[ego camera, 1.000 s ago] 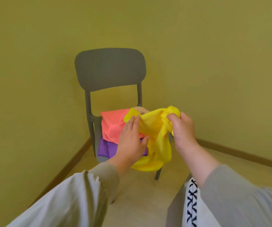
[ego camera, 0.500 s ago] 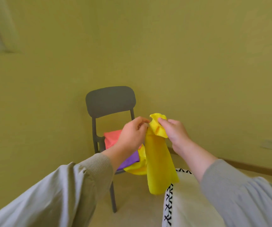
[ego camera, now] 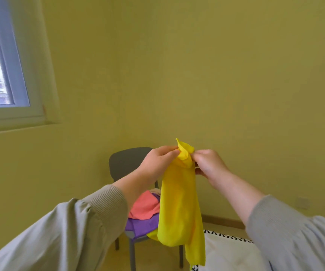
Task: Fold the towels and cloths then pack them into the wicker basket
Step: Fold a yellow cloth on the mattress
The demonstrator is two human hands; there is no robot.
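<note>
Both hands' grip pinched on smooth yellow cloth (ego camera: 179,204), left hand (ego camera: 158,162), right hand (ego camera: 209,165), limp hanging strip

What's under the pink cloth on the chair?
A purple cloth lies under the pink cloth, on the seat of the chair. The hanging yellow cloth covers their right part, so anything more there is hidden.

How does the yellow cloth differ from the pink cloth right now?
The yellow cloth hangs, pinched at its top by the left hand and right hand; the pink cloth lies on the chair seat, held by neither. The yellow cloth drapes long and narrow; the pink cloth lies spread over a purple cloth. Both are plain, single-coloured fabric.
</note>
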